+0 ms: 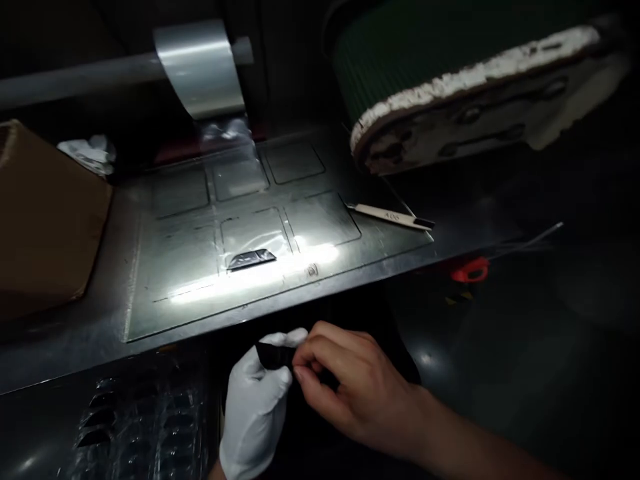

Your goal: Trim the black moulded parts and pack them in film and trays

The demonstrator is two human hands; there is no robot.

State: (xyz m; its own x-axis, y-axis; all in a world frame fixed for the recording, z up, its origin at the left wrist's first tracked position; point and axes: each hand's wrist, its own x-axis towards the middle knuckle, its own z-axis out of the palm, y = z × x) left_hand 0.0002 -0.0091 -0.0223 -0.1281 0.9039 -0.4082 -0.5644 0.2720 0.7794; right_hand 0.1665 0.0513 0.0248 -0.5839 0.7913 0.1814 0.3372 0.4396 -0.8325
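A small flat black piece point(273, 356) is gripped by my left hand point(257, 407), which wears a white glove. My bare right hand point(350, 380) meets it at its right end, with thumb and fingertips pinched together there. Whether a film or anything else is also between those fingertips is hidden. Both hands are in front of the table's near edge. Beyond them, a similar dark piece with a slanted outline point(251, 259) lies on the clear sheet point(175, 267) that covers the metal table.
A roll of clear film point(200, 70) hangs on a bar at the back. A cardboard box point(45, 220) stands left, a marked pale-handled tool point(387, 215) lies right. Above hangs a worn green-sided machine part point(430, 107). A clear tray point(145, 420) holds several black pieces at lower left.
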